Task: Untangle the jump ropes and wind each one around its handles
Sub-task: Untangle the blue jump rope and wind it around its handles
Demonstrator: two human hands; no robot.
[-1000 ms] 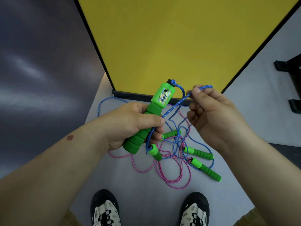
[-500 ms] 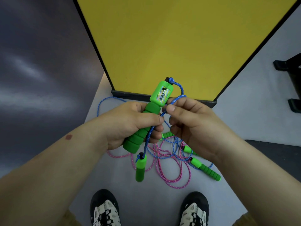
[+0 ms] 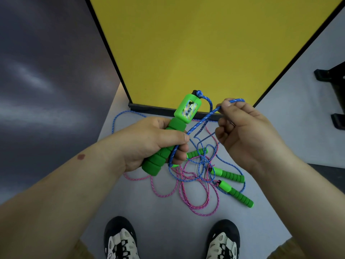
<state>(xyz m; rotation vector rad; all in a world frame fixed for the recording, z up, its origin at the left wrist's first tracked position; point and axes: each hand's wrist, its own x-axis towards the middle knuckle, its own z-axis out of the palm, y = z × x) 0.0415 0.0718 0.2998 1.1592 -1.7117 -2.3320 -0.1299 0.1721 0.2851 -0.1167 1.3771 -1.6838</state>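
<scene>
1. Left hand (image 3: 149,143) grips the counter handle (image 3: 173,133): fingers wrapped round the foam part, counter head sticking out far end, tilted right.
2. Blue rope (image 3: 203,120) leaves the knot at the handle's far tip, loops right, and a doubled strand runs from under the left thumb up to the right hand.
3. Right hand (image 3: 242,131) pinches that blue strand between thumb and forefinger, held right of the counter head; other fingers loosely curled.
4. Hands are apart, blue strand taut-ish between them.
5. A second green handle end (image 3: 174,165) peeks out just below the left fingers; cannot tell if it is held or hanging.
6. Floor (image 3: 149,202) below: the rest of the blue rope is tangled with the pink rope (image 3: 194,204).
7. Three more green handles in the pile: one (image 3: 197,152) just right of the left hand, two (image 3: 228,175) (image 3: 237,194) nearer and right, lying roughly parallel.
8. A blue loop (image 3: 119,118) trails far-left on the floor towards the yellow panel (image 3: 186,43).
9. Shoes (image 3: 121,238) at near edge, pile between them and the panel.
</scene>
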